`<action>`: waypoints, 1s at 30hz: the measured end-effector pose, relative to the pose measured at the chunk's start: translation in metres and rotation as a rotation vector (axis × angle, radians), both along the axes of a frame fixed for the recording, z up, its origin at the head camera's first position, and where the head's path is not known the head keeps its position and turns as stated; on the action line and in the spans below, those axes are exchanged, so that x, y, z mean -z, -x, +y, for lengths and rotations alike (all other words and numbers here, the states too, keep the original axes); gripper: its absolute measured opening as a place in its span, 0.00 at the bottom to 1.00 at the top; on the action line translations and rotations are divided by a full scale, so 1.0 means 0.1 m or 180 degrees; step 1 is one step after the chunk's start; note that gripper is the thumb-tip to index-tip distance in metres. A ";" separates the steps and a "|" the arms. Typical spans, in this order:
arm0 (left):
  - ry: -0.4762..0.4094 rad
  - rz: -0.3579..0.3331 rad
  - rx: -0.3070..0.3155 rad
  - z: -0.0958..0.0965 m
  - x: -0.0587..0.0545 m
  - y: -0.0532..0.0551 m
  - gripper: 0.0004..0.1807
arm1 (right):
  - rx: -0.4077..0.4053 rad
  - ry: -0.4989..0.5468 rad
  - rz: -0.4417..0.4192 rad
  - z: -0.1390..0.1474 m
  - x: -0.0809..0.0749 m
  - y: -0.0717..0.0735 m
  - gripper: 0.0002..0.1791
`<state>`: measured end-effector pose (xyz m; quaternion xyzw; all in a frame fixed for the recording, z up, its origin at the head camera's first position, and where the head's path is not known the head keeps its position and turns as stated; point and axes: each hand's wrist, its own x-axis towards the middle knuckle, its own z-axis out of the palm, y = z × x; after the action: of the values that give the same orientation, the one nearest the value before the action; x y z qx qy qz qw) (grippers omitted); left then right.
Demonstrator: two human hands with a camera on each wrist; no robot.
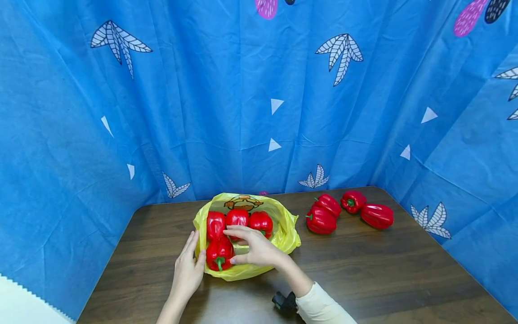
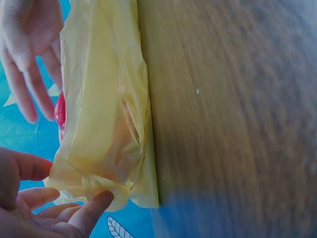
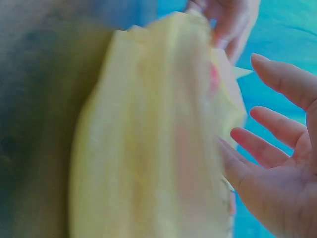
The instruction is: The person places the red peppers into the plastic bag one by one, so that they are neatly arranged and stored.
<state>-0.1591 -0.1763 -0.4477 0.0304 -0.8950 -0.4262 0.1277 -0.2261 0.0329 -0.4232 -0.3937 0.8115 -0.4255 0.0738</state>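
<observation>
A yellow plastic bag [image 1: 288, 227] stands on the table with its mouth spread wide. Inside it several red bell peppers show, among them a front pepper [image 1: 218, 254] with its green stem toward me and a rear pepper [image 1: 238, 218]. Against the bag's left side rests my left hand [image 1: 189, 267], its fingers extended along the plastic. My right hand [image 1: 256, 246] reaches over the mouth from the right, fingers and thumb spread, the thumb tip close beside the front pepper. In the right wrist view that hand [image 3: 282, 168] has nothing in its grasp.
To the right of the bag several more red bell peppers lie on the brown wooden table [image 1: 384, 270], including a long pepper [image 1: 377, 216] and a pair touching each other. A blue patterned curtain [image 1: 243, 99] hangs behind the table. A black device [image 1: 284, 301] sits at my right wrist.
</observation>
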 end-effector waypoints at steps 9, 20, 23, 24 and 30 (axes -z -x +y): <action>-0.0022 -0.0020 0.0005 0.01 0.01 0.01 0.33 | 0.0376 0.0563 0.0341 0.37 -0.31 0.00 0.35; 0.0066 -0.0012 -0.0010 -0.01 0.02 0.01 0.33 | 0.1438 0.1094 0.0599 1.13 -0.27 0.16 0.35; 0.0066 -0.0021 -0.0009 -0.01 0.02 0.01 0.33 | 0.1758 0.0971 0.0671 1.34 -0.22 0.21 0.36; 0.0068 -0.0024 -0.0007 -0.01 0.02 0.01 0.33 | 0.1866 0.0934 0.0676 1.41 -0.21 0.23 0.36; 0.0073 -0.0026 -0.0005 -0.01 0.03 0.02 0.33 | 0.2400 0.0759 0.0499 1.82 -0.04 0.36 0.36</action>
<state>-0.1607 -0.1773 -0.4503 0.0314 -0.9004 -0.4157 0.1247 -0.2622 0.2148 -0.4190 -0.1054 0.8472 -0.4826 -0.1957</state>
